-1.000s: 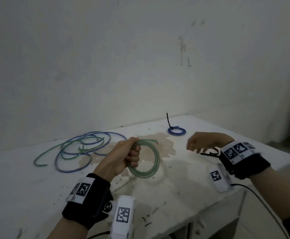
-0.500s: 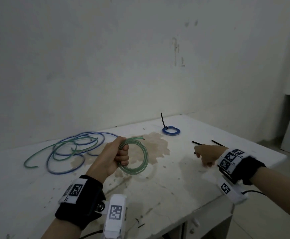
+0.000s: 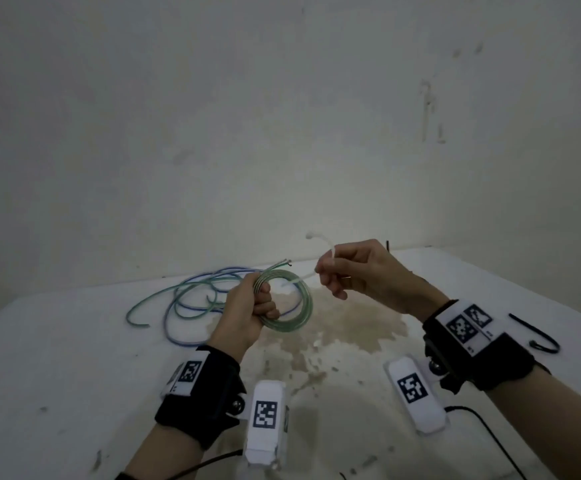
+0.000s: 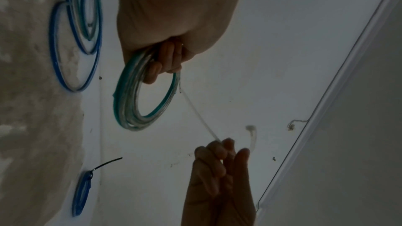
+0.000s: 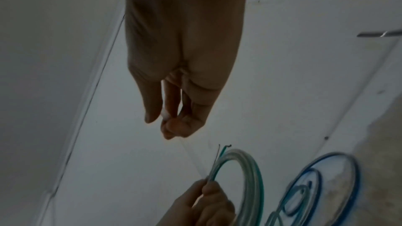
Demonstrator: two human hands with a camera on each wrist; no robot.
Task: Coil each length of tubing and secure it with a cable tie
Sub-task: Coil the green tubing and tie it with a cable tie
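Note:
My left hand (image 3: 265,299) grips a coil of green tubing (image 3: 304,306) upright above the table, with its loose ends sticking up past the fist. My right hand (image 3: 323,271) pinches a white cable tie (image 3: 329,249) just right of the coil. The tie's thin tail points at the coil's top edge. In the left wrist view the white cable tie (image 4: 197,116) runs from the green coil (image 4: 130,107) down to my right hand (image 4: 219,159). In the right wrist view my right hand (image 5: 174,123) hovers above the green coil (image 5: 252,169).
Loose blue and green tubing (image 3: 192,299) lies tangled on the white table (image 3: 74,358) behind my left hand. A black cable tie (image 3: 538,336) lies at the right. A tied blue coil (image 4: 81,195) sits further back. A wall stands close behind.
My right hand was down at the table's right side half a second ago. It has risen with a white cable tie and come close to the coil, which my left hand still holds.

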